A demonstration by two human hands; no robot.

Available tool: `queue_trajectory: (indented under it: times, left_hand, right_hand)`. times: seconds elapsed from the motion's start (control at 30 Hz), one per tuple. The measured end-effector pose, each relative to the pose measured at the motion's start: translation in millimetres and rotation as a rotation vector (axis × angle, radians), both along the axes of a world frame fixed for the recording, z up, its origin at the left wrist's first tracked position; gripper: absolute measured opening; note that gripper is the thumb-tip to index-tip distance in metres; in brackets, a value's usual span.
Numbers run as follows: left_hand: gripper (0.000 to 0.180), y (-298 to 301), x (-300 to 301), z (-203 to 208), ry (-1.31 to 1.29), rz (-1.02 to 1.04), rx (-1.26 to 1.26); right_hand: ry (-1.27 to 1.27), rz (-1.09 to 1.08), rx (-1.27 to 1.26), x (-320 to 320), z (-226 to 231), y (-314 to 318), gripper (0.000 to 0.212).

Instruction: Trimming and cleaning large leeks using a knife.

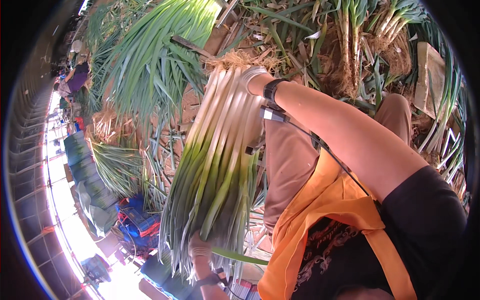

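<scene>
A thick bundle of leeks [220,155] lies across my lap, with white stalks and pale roots at the top and green leaves toward the bottom. My right hand [251,76], in a light glove with a dark wristband behind it, grips the white root end. At the lower edge, my left hand [199,248], also gloved, holds the green leaf end. A thin cable [330,155] runs along my right forearm. I sit in tan trousers and an orange apron [320,215].
Loose leeks are heaped on the earth floor [150,60] at upper left and more stand by my knees [350,40]. Blue crates [137,222] and green bundles are at lower left. A pale block [427,75] lies at upper right. Other people [75,77] work far left.
</scene>
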State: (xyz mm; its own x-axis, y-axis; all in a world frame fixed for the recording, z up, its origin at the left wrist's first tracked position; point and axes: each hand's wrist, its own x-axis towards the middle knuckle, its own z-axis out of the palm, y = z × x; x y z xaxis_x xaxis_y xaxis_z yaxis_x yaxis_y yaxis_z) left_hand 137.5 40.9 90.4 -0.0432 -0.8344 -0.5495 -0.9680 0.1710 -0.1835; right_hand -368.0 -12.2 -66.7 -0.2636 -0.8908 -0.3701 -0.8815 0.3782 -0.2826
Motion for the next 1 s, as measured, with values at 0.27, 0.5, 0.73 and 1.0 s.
queue_trajectory:
  times: [0.27,0.5,0.73,1.0]
  left_hand:
    - [0.049,-51,103,-11,-0.173,0.038,0.282]
    - [0.053,-32,207,-18,-0.434,-0.195,0.233]
    - [0.087,-11,175,55,-0.279,0.014,0.059]
    - [0.016,71,-97,37,0.889,-0.077,0.201]
  right_hand:
    - [0.030,-0.020,-0.026,5,-1,3,0.035]
    - [0.035,0.051,-0.001,14,16,9,0.030]
    - [0.180,0.228,0.079,-6,10,20,0.028]
    - [0.057,0.166,0.137,14,-2,10,0.024]
